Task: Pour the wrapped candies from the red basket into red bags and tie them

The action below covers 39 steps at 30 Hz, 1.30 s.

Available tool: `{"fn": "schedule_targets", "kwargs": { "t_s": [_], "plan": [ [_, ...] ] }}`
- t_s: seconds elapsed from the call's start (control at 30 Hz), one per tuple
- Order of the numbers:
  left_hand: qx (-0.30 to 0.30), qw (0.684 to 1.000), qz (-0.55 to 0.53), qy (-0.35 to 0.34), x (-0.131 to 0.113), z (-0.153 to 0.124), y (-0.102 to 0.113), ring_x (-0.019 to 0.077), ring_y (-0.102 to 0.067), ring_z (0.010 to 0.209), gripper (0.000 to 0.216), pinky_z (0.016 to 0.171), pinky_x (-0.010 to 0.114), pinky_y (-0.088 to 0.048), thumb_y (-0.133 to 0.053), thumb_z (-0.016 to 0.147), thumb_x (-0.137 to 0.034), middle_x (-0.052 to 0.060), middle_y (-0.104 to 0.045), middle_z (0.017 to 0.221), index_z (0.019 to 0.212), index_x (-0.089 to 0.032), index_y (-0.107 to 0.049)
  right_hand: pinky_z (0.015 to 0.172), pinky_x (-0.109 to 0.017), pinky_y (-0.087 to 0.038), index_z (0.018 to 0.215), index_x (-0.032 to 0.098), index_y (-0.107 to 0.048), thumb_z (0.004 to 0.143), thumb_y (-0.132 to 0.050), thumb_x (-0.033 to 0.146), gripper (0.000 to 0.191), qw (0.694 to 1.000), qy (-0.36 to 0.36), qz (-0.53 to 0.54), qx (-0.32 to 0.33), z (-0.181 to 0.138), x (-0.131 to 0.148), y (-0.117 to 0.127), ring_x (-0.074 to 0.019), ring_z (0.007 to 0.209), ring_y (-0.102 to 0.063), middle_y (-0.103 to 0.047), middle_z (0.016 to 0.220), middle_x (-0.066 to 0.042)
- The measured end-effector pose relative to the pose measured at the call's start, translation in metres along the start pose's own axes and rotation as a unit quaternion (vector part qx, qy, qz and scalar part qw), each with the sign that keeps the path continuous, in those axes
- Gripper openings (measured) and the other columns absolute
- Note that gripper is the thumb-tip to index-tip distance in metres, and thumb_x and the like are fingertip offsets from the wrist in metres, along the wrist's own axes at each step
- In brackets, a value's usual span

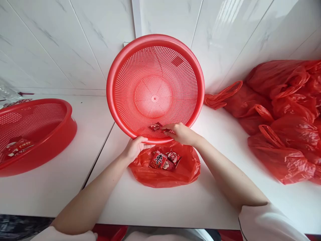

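Observation:
A large red plastic basket (155,97) with mesh walls is tipped toward me, its opening facing my head. My left hand (136,147) grips the rim at the lower left. Inside the basket's lower edge, my right hand (179,132) reaches in with its fingertips at a small dark red packet (155,126); whether they pinch it is hard to see. Below the rim lies an open red plastic bag (147,179) holding several printed snack packets (160,160).
At the left a second red basket (71,127) holds a red packet (18,147). Several filled red plastic bags (283,134) are piled on the right of the white table (150,207). A tiled wall (75,43) rises behind, and a seam crosses the table left of the bag.

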State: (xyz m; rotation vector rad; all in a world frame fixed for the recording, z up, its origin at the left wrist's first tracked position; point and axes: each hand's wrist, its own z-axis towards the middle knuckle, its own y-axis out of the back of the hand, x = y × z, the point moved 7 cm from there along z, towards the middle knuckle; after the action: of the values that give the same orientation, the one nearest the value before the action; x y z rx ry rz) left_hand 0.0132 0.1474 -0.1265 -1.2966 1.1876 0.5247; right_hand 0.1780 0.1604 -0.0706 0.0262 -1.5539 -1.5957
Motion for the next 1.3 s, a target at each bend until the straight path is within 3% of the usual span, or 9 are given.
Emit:
{"fn": "schedule_targets", "kwargs": {
  "t_s": [0.13, 0.3, 0.43, 0.53, 0.63, 0.8, 1.03, 1.2, 1.3],
  "plan": [
    [-0.010, 1.000, -0.007, 0.005, 0.000, 0.003, 0.005, 0.0311, -0.062, 0.108, 0.015, 0.099, 0.050, -0.046, -0.058, 0.074, -0.017, 0.011, -0.072, 0.098, 0.080, -0.011, -0.070, 0.072, -0.029, -0.052, 0.099, 0.015, -0.066, 0.091, -0.050, 0.035, 0.027, 0.980, -0.068, 0.188, 0.003, 0.001, -0.008, 0.006, -0.0138, 0.073, -0.064, -0.067, 0.081, -0.003],
    [-0.006, 0.999, -0.012, 0.031, 0.000, 0.001, 0.004, 0.0324, -0.064, 0.104, 0.016, 0.100, 0.052, -0.044, -0.057, 0.073, -0.020, 0.012, -0.073, 0.095, 0.075, -0.012, -0.071, 0.081, -0.031, -0.053, 0.106, 0.014, -0.064, 0.091, -0.050, 0.035, 0.029, 0.928, -0.056, 0.355, 0.096, -0.002, 0.003, -0.002, -0.0134, 0.083, -0.066, -0.070, 0.092, -0.005],
    [-0.006, 0.998, -0.006, 0.069, 0.004, 0.000, 0.004, 0.0330, -0.066, 0.101, 0.022, 0.100, 0.051, -0.043, -0.056, 0.075, -0.024, 0.013, -0.073, 0.095, 0.081, -0.010, -0.072, 0.078, -0.032, -0.054, 0.103, 0.013, -0.065, 0.090, -0.051, 0.031, 0.026, 0.939, -0.047, 0.319, 0.116, -0.005, 0.011, -0.003, -0.0150, 0.080, -0.067, -0.071, 0.087, -0.007],
    [-0.004, 0.999, -0.004, 0.053, 0.003, 0.000, 0.003, 0.0328, -0.064, 0.105, 0.020, 0.100, 0.051, -0.044, -0.057, 0.075, -0.021, 0.013, -0.073, 0.099, 0.083, -0.011, -0.072, 0.083, -0.033, -0.052, 0.102, 0.016, -0.066, 0.092, -0.049, 0.028, 0.023, 0.977, -0.019, 0.208, 0.032, -0.003, 0.014, 0.007, -0.0151, 0.084, -0.067, -0.072, 0.091, -0.006],
    [0.007, 1.000, 0.004, 0.024, 0.001, -0.001, -0.003, 0.0324, -0.061, 0.110, 0.020, 0.099, 0.051, -0.045, -0.058, 0.075, -0.018, 0.012, -0.072, 0.104, 0.088, -0.012, -0.071, 0.098, -0.037, -0.045, 0.113, 0.019, -0.063, 0.093, -0.046, 0.027, 0.027, 0.995, 0.021, 0.088, -0.038, -0.001, 0.018, 0.009, -0.0180, 0.108, -0.061, -0.067, 0.115, -0.008],
    [0.009, 1.000, 0.004, 0.021, 0.002, -0.006, -0.012, 0.0337, -0.060, 0.112, 0.026, 0.098, 0.055, -0.045, -0.058, 0.072, -0.015, 0.011, -0.070, 0.107, 0.095, -0.012, -0.070, 0.103, -0.048, -0.039, 0.137, 0.015, -0.045, 0.094, -0.046, 0.041, 0.050, 1.000, 0.012, -0.022, 0.016, 0.000, 0.010, -0.015, -0.0270, 0.123, -0.051, -0.053, 0.134, -0.017],
    [-0.009, 1.000, 0.011, 0.006, -0.001, -0.002, -0.002, 0.0319, -0.064, 0.104, 0.017, 0.097, 0.051, -0.047, -0.058, 0.074, -0.016, 0.012, -0.072, 0.100, 0.084, -0.009, -0.070, 0.084, -0.033, -0.050, 0.106, 0.021, -0.065, 0.092, -0.050, 0.032, 0.024, 0.993, -0.001, 0.115, 0.006, 0.002, 0.007, -0.004, -0.0180, 0.092, -0.065, -0.070, 0.100, -0.006],
    [0.003, 1.000, -0.003, 0.030, -0.002, -0.002, -0.002, 0.0312, -0.064, 0.104, 0.027, 0.099, 0.048, -0.046, -0.055, 0.075, -0.019, 0.014, -0.071, 0.106, 0.095, -0.008, -0.071, 0.063, -0.028, -0.052, 0.112, 0.017, -0.057, 0.082, -0.065, 0.041, 0.039, 0.950, -0.076, 0.302, 0.025, 0.000, -0.005, -0.004, -0.0145, 0.066, -0.065, -0.071, 0.078, -0.004],
    [0.007, 0.996, -0.013, 0.085, 0.005, -0.004, -0.002, 0.0325, -0.066, 0.100, 0.028, 0.094, 0.049, -0.048, -0.054, 0.076, -0.023, 0.017, -0.072, 0.101, 0.092, -0.007, -0.071, 0.063, -0.027, -0.052, 0.112, 0.016, -0.059, 0.079, -0.067, 0.042, 0.043, 0.945, -0.063, 0.315, 0.056, -0.003, 0.003, 0.001, -0.0148, 0.069, -0.066, -0.071, 0.081, -0.005]
  ]
}}
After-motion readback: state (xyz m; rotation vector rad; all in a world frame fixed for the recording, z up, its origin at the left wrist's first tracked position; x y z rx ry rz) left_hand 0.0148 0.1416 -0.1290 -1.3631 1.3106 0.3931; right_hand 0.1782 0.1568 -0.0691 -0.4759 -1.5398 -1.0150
